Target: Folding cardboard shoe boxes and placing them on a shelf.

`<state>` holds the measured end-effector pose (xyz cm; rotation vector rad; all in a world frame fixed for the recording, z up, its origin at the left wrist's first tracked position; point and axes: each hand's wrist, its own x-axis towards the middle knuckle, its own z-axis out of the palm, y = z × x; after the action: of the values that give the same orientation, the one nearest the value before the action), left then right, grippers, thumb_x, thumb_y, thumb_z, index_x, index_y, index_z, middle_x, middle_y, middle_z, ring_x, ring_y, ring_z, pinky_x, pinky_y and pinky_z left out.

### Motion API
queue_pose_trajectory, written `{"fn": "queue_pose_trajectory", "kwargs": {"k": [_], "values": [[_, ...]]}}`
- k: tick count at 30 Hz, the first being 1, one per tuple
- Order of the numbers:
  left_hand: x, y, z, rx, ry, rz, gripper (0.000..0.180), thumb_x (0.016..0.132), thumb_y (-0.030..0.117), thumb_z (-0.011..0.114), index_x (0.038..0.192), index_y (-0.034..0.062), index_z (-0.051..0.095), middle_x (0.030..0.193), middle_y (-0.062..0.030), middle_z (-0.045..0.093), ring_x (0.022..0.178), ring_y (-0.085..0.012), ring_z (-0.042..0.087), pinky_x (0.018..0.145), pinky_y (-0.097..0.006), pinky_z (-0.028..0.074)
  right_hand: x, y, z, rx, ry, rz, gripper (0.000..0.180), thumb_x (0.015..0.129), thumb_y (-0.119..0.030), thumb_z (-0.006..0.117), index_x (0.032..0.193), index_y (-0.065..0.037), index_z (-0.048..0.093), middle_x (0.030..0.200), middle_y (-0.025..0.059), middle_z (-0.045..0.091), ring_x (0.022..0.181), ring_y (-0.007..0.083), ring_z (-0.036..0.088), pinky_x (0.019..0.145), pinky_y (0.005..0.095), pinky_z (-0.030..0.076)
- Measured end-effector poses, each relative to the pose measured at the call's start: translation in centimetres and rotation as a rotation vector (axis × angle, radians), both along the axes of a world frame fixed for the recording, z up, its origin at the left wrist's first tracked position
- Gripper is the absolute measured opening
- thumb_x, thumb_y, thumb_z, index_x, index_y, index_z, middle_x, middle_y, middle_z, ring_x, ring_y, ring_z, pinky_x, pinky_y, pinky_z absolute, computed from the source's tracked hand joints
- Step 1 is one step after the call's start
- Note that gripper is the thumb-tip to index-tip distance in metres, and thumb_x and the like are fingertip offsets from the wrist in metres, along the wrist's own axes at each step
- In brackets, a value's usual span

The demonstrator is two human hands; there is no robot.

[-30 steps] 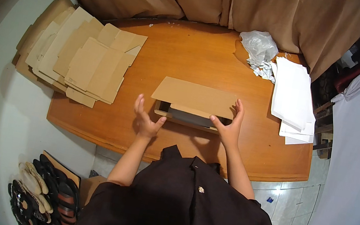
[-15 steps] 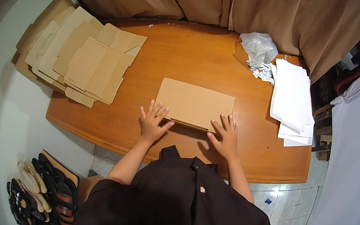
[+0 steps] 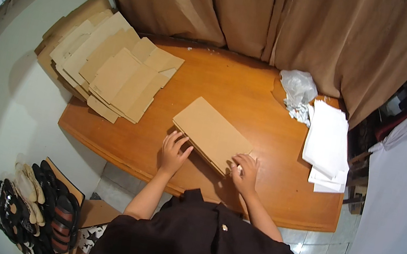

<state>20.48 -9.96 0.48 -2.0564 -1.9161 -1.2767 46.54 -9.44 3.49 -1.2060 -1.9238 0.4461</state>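
A flat, closed brown cardboard box (image 3: 213,135) lies slantwise on the wooden table in front of me, its right end turned nearer to me. My left hand (image 3: 174,155) is at the near left edge of the box, fingers spread, the fingertips at the edge. At the near right corner, my right hand (image 3: 245,175) has its fingers bent over the cardboard and holds that end. A small pale spot shows among the right fingers, too small to make out.
Flattened cardboard boxes (image 3: 119,77) are stacked at the table's left, against the wall. At the right lie white paper sheets (image 3: 328,135) and a crumpled clear plastic bag (image 3: 297,87) with small scraps. A brown curtain (image 3: 245,14) hangs behind. Shoes (image 3: 40,201) stand at lower left.
The box has turned clockwise from lying straight across to slanting, its right end coming nearer to me. My right fingers, spread before, are now bent on its corner. The whole view has shifted slightly.
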Motion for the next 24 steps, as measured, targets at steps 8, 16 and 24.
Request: {"fn": "queue_pose_trajectory", "kwargs": {"k": [8, 16, 24], "values": [[4.8, -3.3, -2.1, -0.383, -0.842, -0.039, 0.064, 0.081, 0.030, 0.067, 0.132, 0.0021, 0.040, 0.125, -0.0193, 0.046, 0.114, -0.0313, 0.047, 0.097, -0.040, 0.035, 4.2, 5.4, -3.5, -0.474, 0.418, -0.067, 0.050, 0.089, -0.020, 0.053, 0.134, -0.003, 0.041, 0.132, 0.0179, 0.045, 0.123, 0.0269, 0.042, 0.103, 0.0352, 0.032], [5.4, -2.8, -3.5, -0.603, -0.779, -0.338, 0.103, 0.082, 0.044, 0.063, 0.142, -0.0016, -0.007, 0.148, -0.0266, 0.003, 0.138, -0.0365, 0.006, 0.111, -0.040, 0.012, 3.7, 2.0, -3.4, -0.808, 0.389, 0.084, 0.039, 0.089, -0.023, 0.055, 0.120, -0.002, 0.046, 0.105, 0.0095, 0.055, 0.099, 0.0196, 0.053, 0.088, 0.0312, 0.042], [-2.7, -8.9, -1.1, -0.687, -0.948, -0.417, 0.084, 0.091, 0.013, 0.050, 0.140, -0.0006, -0.017, 0.150, -0.0218, -0.006, 0.139, -0.0270, 0.000, 0.111, -0.033, 0.009, -2.8, -4.2, -0.9, -0.885, 0.230, 0.547, 0.076, 0.081, -0.023, 0.067, 0.139, -0.001, 0.023, 0.119, 0.0183, 0.046, 0.109, 0.0275, 0.048, 0.094, 0.0358, 0.039]]}}
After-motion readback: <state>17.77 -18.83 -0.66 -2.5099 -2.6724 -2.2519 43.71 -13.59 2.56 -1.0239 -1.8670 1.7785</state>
